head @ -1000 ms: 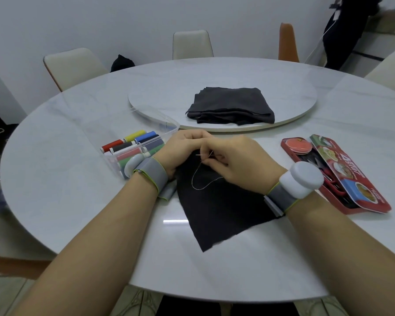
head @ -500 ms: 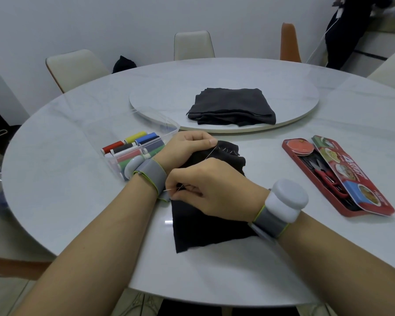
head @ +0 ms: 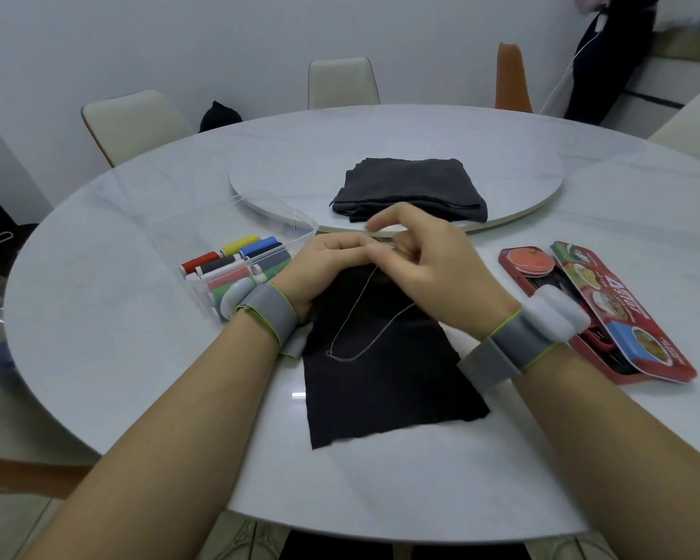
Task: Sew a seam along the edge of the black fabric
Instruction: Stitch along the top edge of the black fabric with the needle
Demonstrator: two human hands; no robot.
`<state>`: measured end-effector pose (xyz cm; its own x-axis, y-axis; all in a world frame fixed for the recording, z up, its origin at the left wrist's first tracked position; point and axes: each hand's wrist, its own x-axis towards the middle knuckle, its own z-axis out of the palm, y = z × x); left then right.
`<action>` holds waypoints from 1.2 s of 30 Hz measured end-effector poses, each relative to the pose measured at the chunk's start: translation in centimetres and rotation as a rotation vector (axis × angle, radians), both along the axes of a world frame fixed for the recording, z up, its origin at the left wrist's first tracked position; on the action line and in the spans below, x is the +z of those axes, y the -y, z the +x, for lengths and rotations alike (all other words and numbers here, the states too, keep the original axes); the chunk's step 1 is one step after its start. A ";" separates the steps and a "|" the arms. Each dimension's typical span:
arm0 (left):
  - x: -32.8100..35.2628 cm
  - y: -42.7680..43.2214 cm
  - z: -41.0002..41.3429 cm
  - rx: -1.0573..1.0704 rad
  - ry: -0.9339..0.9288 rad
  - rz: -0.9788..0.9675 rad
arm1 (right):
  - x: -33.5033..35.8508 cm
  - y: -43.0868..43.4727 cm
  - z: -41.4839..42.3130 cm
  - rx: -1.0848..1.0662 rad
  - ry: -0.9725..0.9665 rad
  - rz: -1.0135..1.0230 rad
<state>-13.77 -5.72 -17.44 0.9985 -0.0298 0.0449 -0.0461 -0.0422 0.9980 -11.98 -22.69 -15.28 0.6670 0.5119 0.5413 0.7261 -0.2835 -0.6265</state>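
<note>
A black fabric piece point(head: 384, 381) lies flat on the white table in front of me. My left hand point(head: 324, 268) pinches its far edge. My right hand point(head: 429, 264) meets the left at that edge, thumb and fingers closed where the thread ends, index finger raised. The needle itself is too small to make out. A pale thread point(head: 360, 329) runs from the fingers down in a loop over the fabric. Both wrists wear grey bands with white pods.
A clear box of coloured thread spools point(head: 239, 264) sits left of my left hand. An open red sewing tin point(head: 607, 309) lies to the right. A folded dark fabric stack point(head: 409, 187) rests on the turntable point(head: 534, 183) behind. Chairs ring the table.
My right hand went from pulling the thread down-left near my left wrist back up to the fabric's far edge. The fabric has been spread flat, and the thread hangs slack in a loop.
</note>
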 end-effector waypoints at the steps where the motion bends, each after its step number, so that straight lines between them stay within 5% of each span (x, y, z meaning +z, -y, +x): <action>1: 0.0 -0.1 0.1 0.007 0.006 -0.007 | -0.2 0.4 0.8 -0.037 -0.044 -0.033; 20: -0.3 0.0 0.4 0.033 0.003 0.032 | -0.5 2.2 3.2 -0.073 -0.159 -0.307; 31: -0.4 0.0 0.3 -0.003 0.045 0.188 | -0.4 2.3 3.1 -0.123 -0.248 -0.274; 36: -0.8 -0.4 0.7 0.042 0.080 0.202 | 0.0 2.3 2.8 -0.093 -0.405 -0.095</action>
<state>-13.10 -5.35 -18.21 0.9925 -0.0045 0.1218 -0.1192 -0.2449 0.9622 -9.16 -25.00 -15.26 0.8618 0.4745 0.1793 0.3953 -0.4069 -0.8235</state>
